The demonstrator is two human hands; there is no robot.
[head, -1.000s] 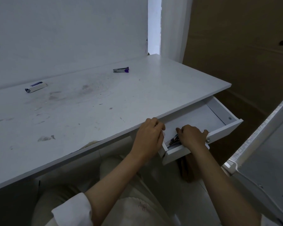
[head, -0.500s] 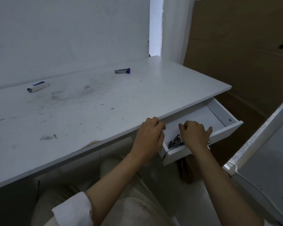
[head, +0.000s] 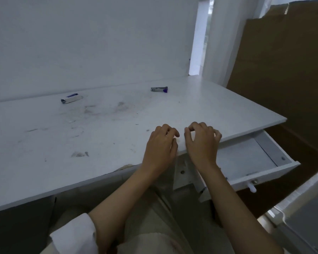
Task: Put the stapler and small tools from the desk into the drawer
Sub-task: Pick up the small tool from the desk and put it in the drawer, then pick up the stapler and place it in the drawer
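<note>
Head view shows the left hand (head: pixel 161 146) and right hand (head: pixel 202 143) side by side over the desk's (head: pixel 117 136) near edge, fingers loosely curled, holding nothing. Just right of them the drawer (head: pixel 246 158) stands open. Best, I judge, to reach straight out and pinch one tool by its long sides. Well beyond the hands, near the wall, lie the purple-ended tool (head: pixel 159 89) and, farther left, the white-and-blue stapler (head: pixel 71 98).

Our left hand (head: pixel 160 145) and right hand (head: pixel 202 143) sit side by side above the desk's (head: pixel 99 136) front edge, palms down, fingers curled, empty, forearms extended toward it.
</note>
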